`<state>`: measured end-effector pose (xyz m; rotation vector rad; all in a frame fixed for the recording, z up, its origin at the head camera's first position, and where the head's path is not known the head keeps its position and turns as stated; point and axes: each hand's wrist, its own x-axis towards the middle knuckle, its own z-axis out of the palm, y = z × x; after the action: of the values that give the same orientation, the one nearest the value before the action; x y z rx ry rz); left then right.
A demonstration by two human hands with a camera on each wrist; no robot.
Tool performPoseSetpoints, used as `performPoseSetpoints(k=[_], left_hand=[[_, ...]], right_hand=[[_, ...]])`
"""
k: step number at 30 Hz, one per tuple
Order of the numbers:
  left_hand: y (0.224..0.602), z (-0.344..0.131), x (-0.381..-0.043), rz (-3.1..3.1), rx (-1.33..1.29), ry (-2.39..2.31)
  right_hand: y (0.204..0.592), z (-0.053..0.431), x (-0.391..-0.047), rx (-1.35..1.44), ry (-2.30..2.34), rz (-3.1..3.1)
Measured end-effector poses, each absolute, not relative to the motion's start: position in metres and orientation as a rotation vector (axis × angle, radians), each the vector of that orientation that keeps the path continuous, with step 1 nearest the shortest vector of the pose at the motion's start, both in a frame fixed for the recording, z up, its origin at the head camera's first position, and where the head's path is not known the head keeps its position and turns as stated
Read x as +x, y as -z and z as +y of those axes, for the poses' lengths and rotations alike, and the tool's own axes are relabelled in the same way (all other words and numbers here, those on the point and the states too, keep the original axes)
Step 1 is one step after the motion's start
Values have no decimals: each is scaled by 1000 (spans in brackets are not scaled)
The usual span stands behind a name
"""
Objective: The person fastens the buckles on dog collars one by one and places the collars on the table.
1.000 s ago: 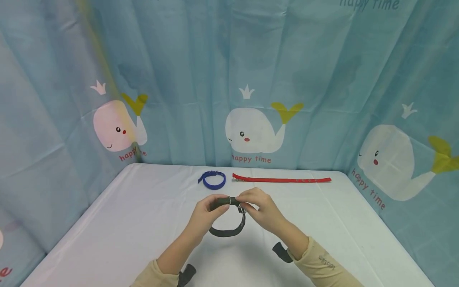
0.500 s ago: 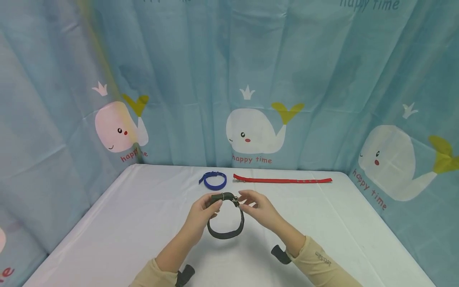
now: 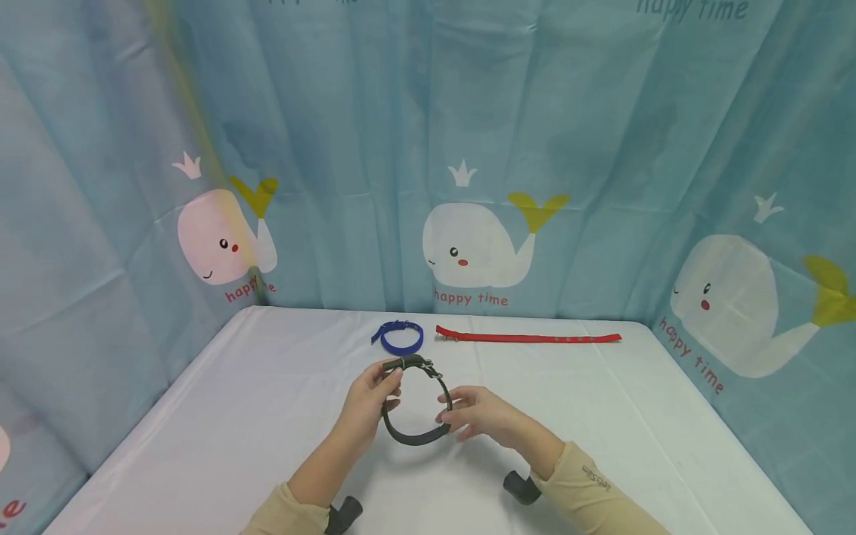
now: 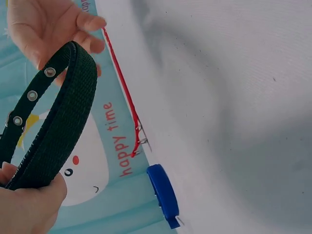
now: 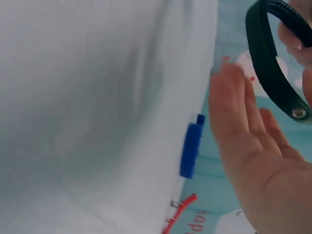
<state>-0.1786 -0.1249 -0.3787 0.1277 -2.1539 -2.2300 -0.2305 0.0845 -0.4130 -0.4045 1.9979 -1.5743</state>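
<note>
A dark green, nearly black buckle collar (image 3: 416, 440) is closed into a loop and held up above the table. My left hand (image 3: 364, 401) pinches its upper left side, close to the metal buckle (image 3: 428, 366). In the left wrist view, metal eyelets show along the collar (image 4: 80, 105). My right hand (image 3: 484, 417) is at the loop's lower right side, fingers extended and slightly bent. The right wrist view has these fingers (image 5: 229, 92) straight alongside the collar (image 5: 263, 53).
Behind the hands, a blue collar (image 3: 403, 349) lies looped on the white table (image 3: 234, 416). To its right a red collar (image 3: 528, 338) is stretched out straight. A whale-print curtain (image 3: 374, 148) stands along the back and sides.
My right hand has left the buckle area and moved down to the loop's lower right side. The left hand has shifted slightly left with the collar, whose buckle is now uncovered.
</note>
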Motion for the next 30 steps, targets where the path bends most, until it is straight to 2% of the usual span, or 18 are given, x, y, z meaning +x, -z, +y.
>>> performPoseSetpoints(k=[11, 24, 30], left_hand=[[390, -132, -186, -2020, 212, 2369], [411, -158, -201, -2297, 237, 2195], [422, -169, -214, -2378, 367, 2147]], right_hand=[[430, 79, -232, -299, 1629, 1798], [436, 66, -245, -86, 1659, 1933], [439, 58, -253, -20, 1665, 1941]])
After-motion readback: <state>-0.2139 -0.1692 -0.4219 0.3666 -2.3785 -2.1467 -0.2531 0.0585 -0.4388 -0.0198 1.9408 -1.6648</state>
